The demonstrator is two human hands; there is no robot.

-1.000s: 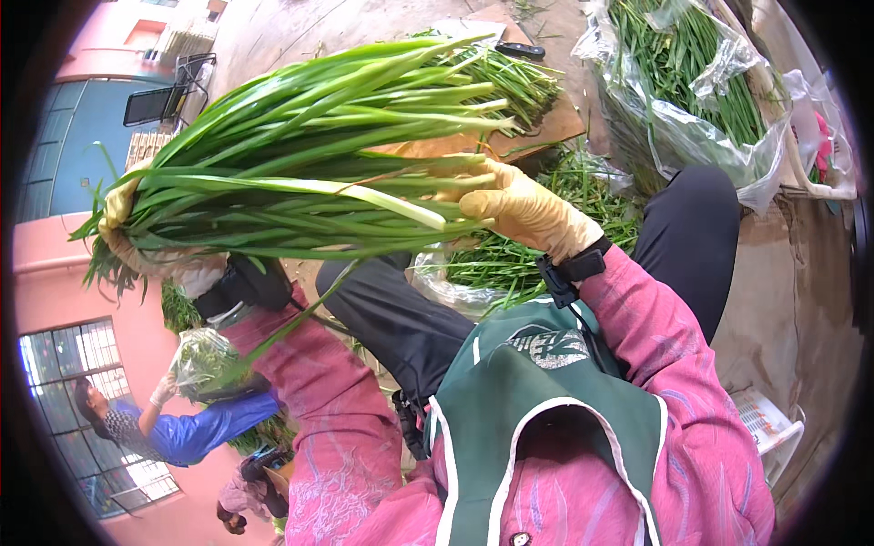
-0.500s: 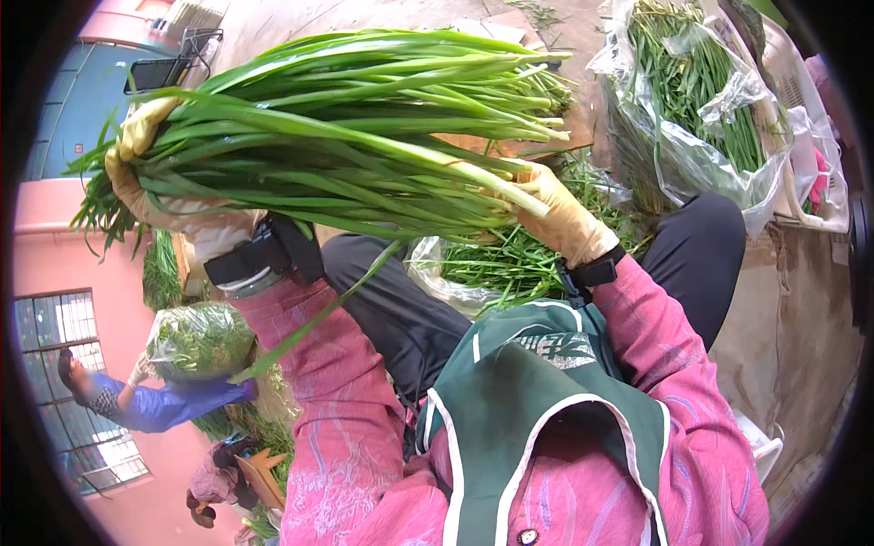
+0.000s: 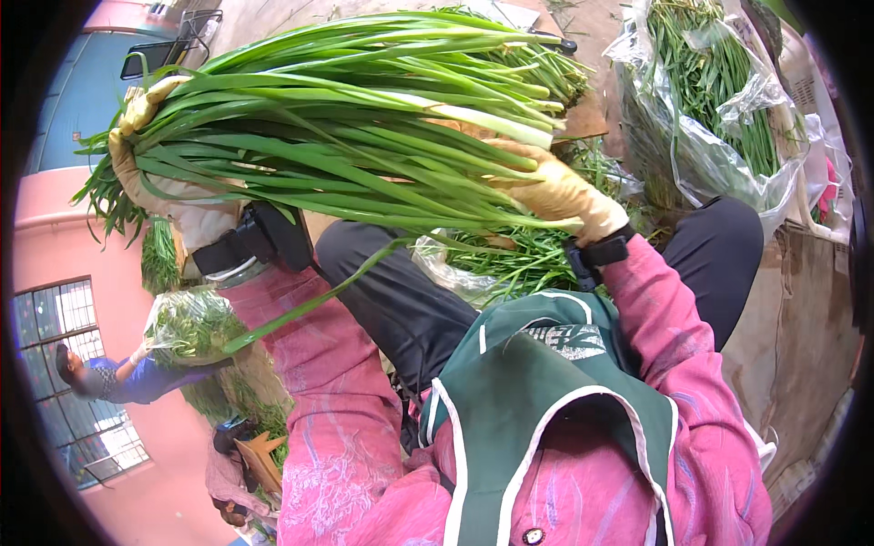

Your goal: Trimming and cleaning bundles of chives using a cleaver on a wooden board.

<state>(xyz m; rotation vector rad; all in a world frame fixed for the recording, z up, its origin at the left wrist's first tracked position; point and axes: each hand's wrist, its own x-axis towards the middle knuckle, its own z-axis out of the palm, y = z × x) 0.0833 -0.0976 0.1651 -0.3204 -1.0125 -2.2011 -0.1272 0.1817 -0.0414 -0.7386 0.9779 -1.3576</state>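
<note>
A big bunch of garlic chives (image 3: 337,114) lies sideways in front of me, its green leaf ends at the left and pale stalk ends at the right. My left hand (image 3: 144,109), in a cream glove, is closed round the leafy end, with thumb and fingers wrapped over it. Leaves droop beyond that fist, and one long leaf hangs down across my left sleeve. At the stalk end, my gloved right hand (image 3: 569,193) reaches in among the lower stalks. They cover its fingers, so its grip cannot be seen. Loose greens (image 3: 510,264) lie below, between my knees.
At the right stands a crate lined with clear plastic (image 3: 760,205), full of chives. Another bundle of chives (image 3: 546,73) lies behind the bunch. At the far left a person (image 3: 118,378) handles a plastic bag of greens (image 3: 193,328); another person (image 3: 228,473) bends lower down.
My right hand has moved from pinching a pale stalk to further in behind the stalk ends. The stalks have spread apart. The bunch has risen slightly in view.
</note>
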